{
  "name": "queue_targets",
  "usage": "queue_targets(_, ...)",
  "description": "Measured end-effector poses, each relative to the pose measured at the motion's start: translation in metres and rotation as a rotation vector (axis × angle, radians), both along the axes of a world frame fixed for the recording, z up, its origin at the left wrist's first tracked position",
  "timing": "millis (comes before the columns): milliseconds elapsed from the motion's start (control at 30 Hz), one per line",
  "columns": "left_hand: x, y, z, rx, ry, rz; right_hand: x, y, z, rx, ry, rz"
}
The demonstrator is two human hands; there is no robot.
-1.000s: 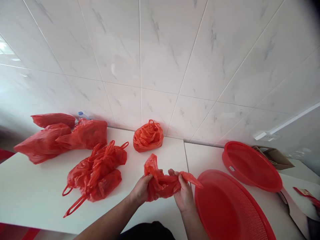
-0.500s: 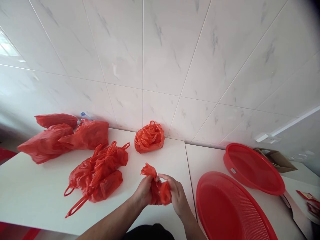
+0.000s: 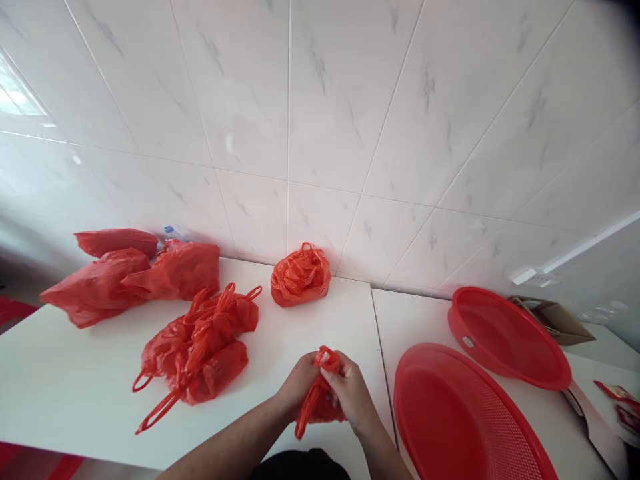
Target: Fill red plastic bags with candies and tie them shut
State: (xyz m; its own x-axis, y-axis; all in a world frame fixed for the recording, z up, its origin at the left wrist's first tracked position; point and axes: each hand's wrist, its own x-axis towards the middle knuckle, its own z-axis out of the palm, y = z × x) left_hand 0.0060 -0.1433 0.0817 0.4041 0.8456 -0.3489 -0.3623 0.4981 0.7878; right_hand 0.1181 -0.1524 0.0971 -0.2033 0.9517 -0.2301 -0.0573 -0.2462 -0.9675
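Between my two hands is a crumpled red plastic bag (image 3: 320, 398), held over the near part of the white table. My left hand (image 3: 299, 381) grips it from the left side, fingers curled. From the right, my right hand (image 3: 351, 389) pinches the bunched top, thumb pressed inward. One strip of the bag hangs down toward me. Something pale shows at the bunched top, too small to make out. Left of my hands lies a cluster of filled red bags (image 3: 197, 350) with looped handles. Beyond my hands, by the wall, sits another bunched red bag (image 3: 300, 277).
More filled red bags (image 3: 105, 283) lie at the far left, a blue-capped bottle (image 3: 173, 233) behind them. At right stand two red plastic baskets, a near one (image 3: 445, 413) and a far one (image 3: 510, 340). A cardboard box (image 3: 555, 319) is behind them. The tiled wall (image 3: 325, 133) bounds the back.
My hands have come closer together and turned the red bag. Its bunched end has moved right, between both hands, and a strip now hangs down on the near side.
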Motion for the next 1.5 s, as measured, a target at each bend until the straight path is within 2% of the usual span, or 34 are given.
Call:
queue_targets(100, -0.004, -0.001, 0.003, 0.020, -0.040, 0.004, 0.002, 0.004, -0.010, -0.135, 0.194, -0.122)
queue_targets(167, -0.008, -0.002, 0.002, 0.089, -0.088, -0.023, 0.004, 0.006, -0.015, -0.179, 0.291, -0.226)
queue_targets(267, -0.011, -0.005, 0.003, 0.208, -0.022, -0.056, 0.004, 0.007, -0.014, -0.169, 0.245, -0.308)
queue_targets(367, -0.008, -0.006, 0.009, 0.216, 0.070, 0.011, 0.002, 0.002, -0.008, -0.100, 0.143, -0.248)
queue_targets(567, -0.013, 0.004, 0.013, 0.029, -0.028, 0.093, 0.011, -0.009, 0.001, -0.014, 0.273, -0.027)
queue_targets(667, -0.017, 0.008, 0.011, -0.061, -0.115, 0.134, 0.017, -0.008, 0.003, 0.051, 0.154, 0.045)
queue_targets(767, -0.018, 0.010, 0.013, -0.083, -0.127, 0.147, 0.017, -0.004, 0.004, 0.102, 0.024, 0.069)
queue_targets(933, -0.019, 0.007, 0.025, 0.050, -0.032, 0.054, 0.010, 0.004, -0.005, 0.060, -0.170, -0.134)
queue_targets(1067, -0.018, 0.003, 0.027, 0.137, 0.103, 0.002, 0.005, 0.013, -0.015, 0.062, -0.323, -0.258)
queue_targets(1133, -0.016, 0.002, 0.025, 0.189, 0.121, 0.010, 0.004, 0.016, -0.015, 0.052, -0.263, -0.289)
queue_targets(1200, -0.016, 0.003, 0.023, 0.243, 0.126, 0.016, 0.004, 0.017, -0.012, 0.024, -0.114, -0.279)
queue_targets(1367, -0.025, 0.010, 0.020, 0.321, 0.267, 0.021, 0.014, 0.017, -0.006, -0.092, 0.348, -0.112)
queue_targets(1433, -0.029, 0.010, 0.019, 0.376, 0.321, 0.043, 0.020, 0.019, -0.013, -0.110, 0.468, -0.143)
queue_targets(1500, -0.031, 0.006, 0.018, 0.481, 0.379, 0.077, 0.028, 0.022, -0.030, -0.111, 0.419, -0.227)
